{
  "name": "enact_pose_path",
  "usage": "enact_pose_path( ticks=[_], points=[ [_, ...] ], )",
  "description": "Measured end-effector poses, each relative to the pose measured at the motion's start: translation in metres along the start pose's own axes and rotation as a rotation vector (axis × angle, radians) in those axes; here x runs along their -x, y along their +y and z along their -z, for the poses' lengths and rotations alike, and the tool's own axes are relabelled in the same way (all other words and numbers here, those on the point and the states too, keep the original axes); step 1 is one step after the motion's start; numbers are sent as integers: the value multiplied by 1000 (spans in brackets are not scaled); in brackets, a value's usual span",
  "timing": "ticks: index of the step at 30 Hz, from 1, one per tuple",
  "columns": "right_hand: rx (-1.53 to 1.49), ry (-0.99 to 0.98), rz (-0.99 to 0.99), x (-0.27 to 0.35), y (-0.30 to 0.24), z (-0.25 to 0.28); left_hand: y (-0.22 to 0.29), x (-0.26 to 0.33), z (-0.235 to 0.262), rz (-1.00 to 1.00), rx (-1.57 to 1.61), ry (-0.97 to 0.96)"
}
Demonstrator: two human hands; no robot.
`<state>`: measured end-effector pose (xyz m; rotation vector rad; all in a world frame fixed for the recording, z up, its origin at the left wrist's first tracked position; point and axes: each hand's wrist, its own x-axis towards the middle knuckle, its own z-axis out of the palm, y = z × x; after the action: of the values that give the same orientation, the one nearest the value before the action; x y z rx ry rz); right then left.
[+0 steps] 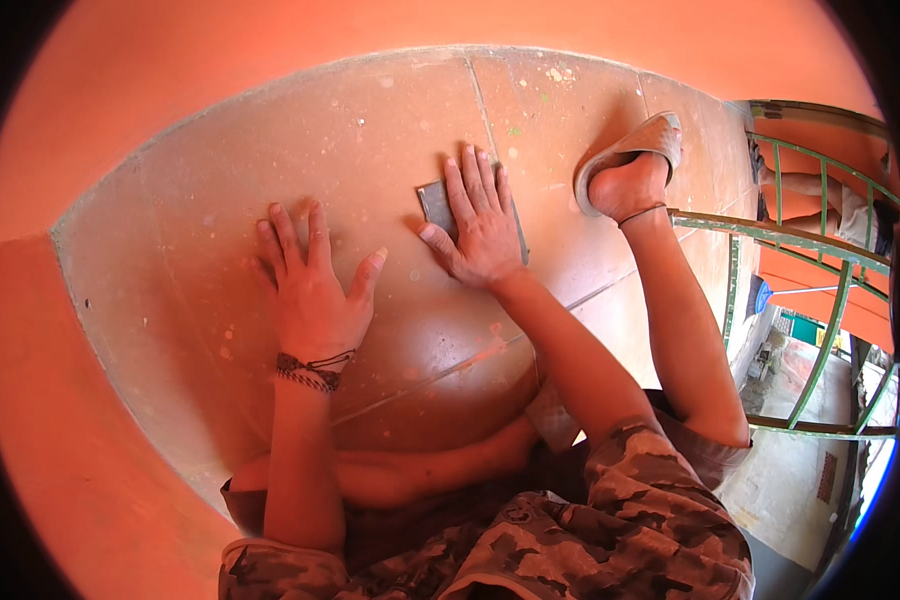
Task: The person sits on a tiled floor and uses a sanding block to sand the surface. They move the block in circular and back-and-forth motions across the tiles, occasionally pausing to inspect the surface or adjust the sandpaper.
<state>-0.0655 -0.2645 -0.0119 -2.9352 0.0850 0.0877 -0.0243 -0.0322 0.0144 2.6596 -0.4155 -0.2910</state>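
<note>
The right hand (pixel 480 225) lay flat, fingers spread, pressing a small grey rectangular pad (pixel 434 203) against the tiled floor (pixel 390 120), near the person's sandalled foot (pixel 632 165). The pad looked thin, dull and sheet-like, probably abrasive paper or a flat block; most of it was hidden under the palm. It seemed light and fairly stiff, likely to slip unless pushed down from above, and best held by its long edges. The left hand (pixel 312 290) rested open on the floor well apart from the pad, fingers splayed, holding nothing, a braided band (pixel 310 371) at the wrist.
</note>
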Motion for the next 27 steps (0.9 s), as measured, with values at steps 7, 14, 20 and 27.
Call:
enact_pose_path(
  ticks=[7,14,20,27],
  points=[
    [26,172,-180,-57,26,-7,6,4,16,1,163,-106],
    [38,254,-380,-96,62,12,4,7,17,-35,318,-115],
    [-45,302,-443,-106,81,18,8,0,29,-20,424,-82],
    [11,226,-317,-104,70,8,6,3,33,7,442,-86]
  ],
)
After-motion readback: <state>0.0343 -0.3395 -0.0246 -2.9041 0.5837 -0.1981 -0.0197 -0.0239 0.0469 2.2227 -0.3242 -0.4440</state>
